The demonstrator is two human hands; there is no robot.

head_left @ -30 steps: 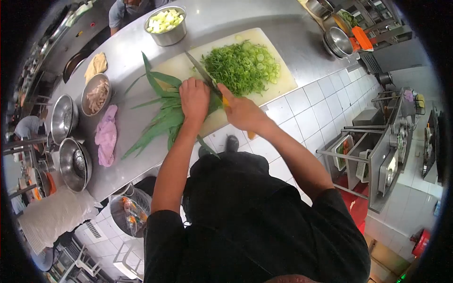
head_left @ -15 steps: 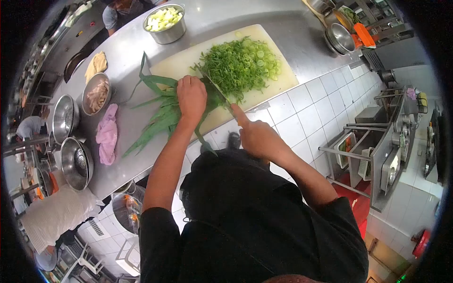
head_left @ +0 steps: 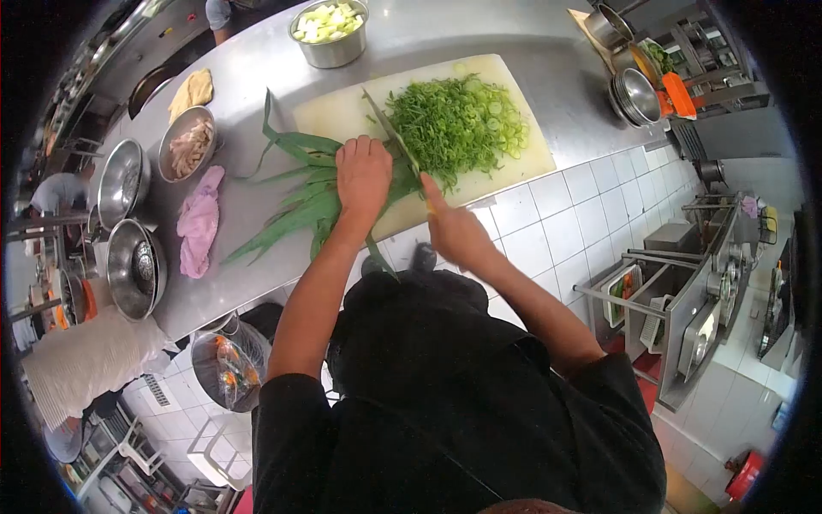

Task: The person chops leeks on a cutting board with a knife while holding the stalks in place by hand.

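My right hand point(head_left: 458, 233) is closed round the handle of a knife point(head_left: 396, 137), whose blade points away from me across the cutting board point(head_left: 529, 158). Under my left hand point(head_left: 364, 178) a bunch of long green leek leaves point(head_left: 295, 221) is pressed down, fingers curled over it beside the blade. The leaf ends spread out to the left, past the board onto the steel table. To the right of the blade lies a heap of finely sliced greens point(head_left: 445, 128), with paler round slices at its right side.
A steel pot of pale green chunks point(head_left: 330, 34) stands behind the board. To the left are a bowl of meat strips point(head_left: 188, 146), a pink cloth point(head_left: 199, 224), a yellow cloth point(head_left: 192, 92) and steel bowls point(head_left: 135, 270). More bowls point(head_left: 635, 96) sit at the far right. A person's arm point(head_left: 220, 21) shows beyond.
The whole view has shifted a little with my head. The knife blade has lifted and swung more upright beside the leaves. Both hands keep their hold.
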